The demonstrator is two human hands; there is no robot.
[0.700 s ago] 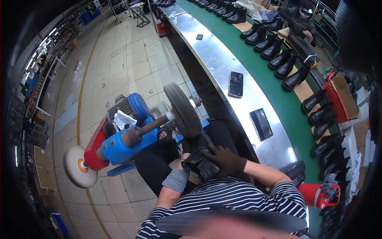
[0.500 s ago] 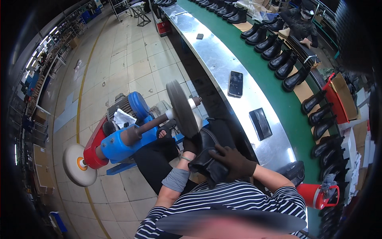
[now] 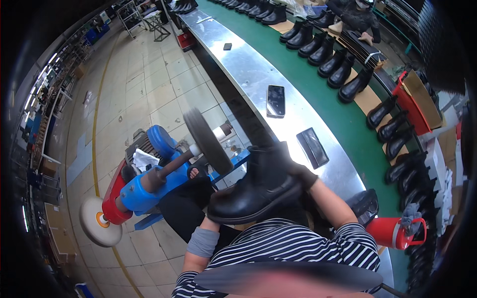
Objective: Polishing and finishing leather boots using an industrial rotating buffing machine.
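Note:
A black ankle boot [image 3: 256, 186] is held in front of my body, toe to the left, shaft up, sole edge toward me. My right hand [image 3: 303, 176], in a dark brown glove, grips it at the back near the heel and shaft. Most of my left hand [image 3: 222, 192] is hidden behind the toe, where it supports the boot. Just beyond the boot, a dark buffing wheel [image 3: 208, 141], blurred as if spinning, sits on the shaft of a blue and red polishing machine [image 3: 141, 191]. The boot looks apart from the wheel.
A pale wheel [image 3: 94, 221] is on the machine's other end. On the metal bench [image 3: 248, 67] lie a phone [image 3: 276, 101] and a black wallet-like case [image 3: 313, 147]. Black boots [image 3: 320, 49] line the green conveyor. A red mug [image 3: 392, 232] stands at right; a co-worker [image 3: 355, 22] sits across.
The boot has come away from the buffing wheel toward me and been turned, toe now left and shaft up. My right hand has shifted to its back. The view has swung slightly right.

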